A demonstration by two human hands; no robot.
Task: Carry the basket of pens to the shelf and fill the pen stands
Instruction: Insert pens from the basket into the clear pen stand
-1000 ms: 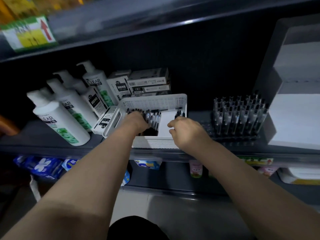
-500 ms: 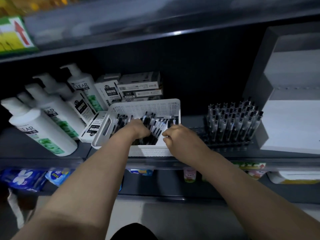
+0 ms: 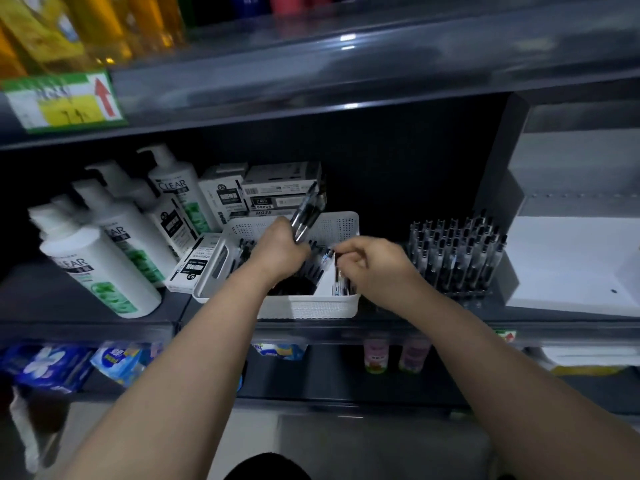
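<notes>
Fingers [image 3: 296, 244] of the left hand [image 3: 278, 251] gripped a bundle of pens [image 3: 308, 214], now lifted clear of the white basket [image 3: 311, 308] they had been digging in a moment earlier; fingers [image 3: 346, 259] of the right hand [image 3: 372, 263] pinched a single pen [image 3: 327, 257] over the basket's right end. The basket sat at the shelf's [image 3: 433, 315] front edge, the pen stand [image 3: 453, 258] just beside it, so loading looked imminent.

White perforated basket [image 3: 304, 308] of black pens [image 3: 289, 289] sits on shelf [image 3: 86, 301] near pen stand [image 3: 453, 258].

Motion-blurred pens [image 3: 308, 216] in left hand [image 3: 278, 251]; basket [image 3: 304, 308] contents partly behind right hand [image 3: 372, 263].
</notes>
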